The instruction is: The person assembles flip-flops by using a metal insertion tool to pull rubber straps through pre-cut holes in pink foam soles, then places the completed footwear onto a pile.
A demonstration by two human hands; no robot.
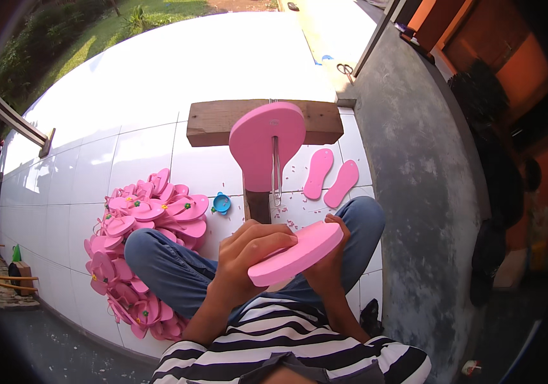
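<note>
I hold a pink foam sandal sole (299, 251) in front of my chest with both hands. My left hand (251, 256) grips its near end from above, fingers curled over the top. My right hand (328, 269) supports it from underneath, fingertips showing at the far edge. Just beyond stands a wooden T-shaped stand (213, 123), with another pink sole (262, 137) mounted upright on it and a thin metal wire tool (276, 173) hanging down through it. I sit cross-legged in blue jeans and a striped shirt.
A heap of finished pink sandals (146, 237) lies at my left knee on the white tiled floor (139, 153). A small blue round container (221, 203) sits beside it. Two loose pink soles (330, 176) lie to the right, near a grey concrete strip (414, 192). Scissors (345, 69) lie far ahead.
</note>
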